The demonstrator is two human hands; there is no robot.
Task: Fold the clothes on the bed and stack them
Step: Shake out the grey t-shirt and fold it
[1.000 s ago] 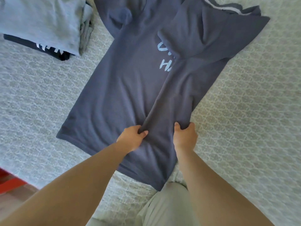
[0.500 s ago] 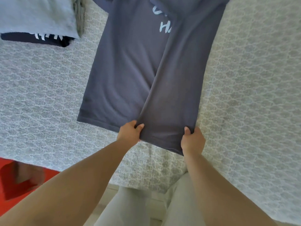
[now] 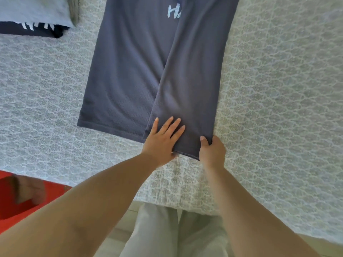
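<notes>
A dark blue T-shirt [image 3: 128, 71] with pale lettering lies flat on the bed, its right side folded over the middle as a long panel [image 3: 194, 71]. My left hand [image 3: 163, 140] lies flat with straight fingers on the lower end of that panel, by the hem. My right hand [image 3: 211, 151] pinches the panel's bottom right corner, thumb on top. The shirt's top runs out of view.
A stack of folded clothes [image 3: 33, 13], light grey over dark navy, sits at the far left of the bed. The patterned grey bedspread [image 3: 278, 108] stretches wide to the right. A red object [image 3: 22, 197] stands on the floor at the lower left, beside my legs.
The shirt has been pulled toward the bed's near edge and straightened. My left hand let go of the fold edge and now lies flat on the panel. My right hand keeps its pinch.
</notes>
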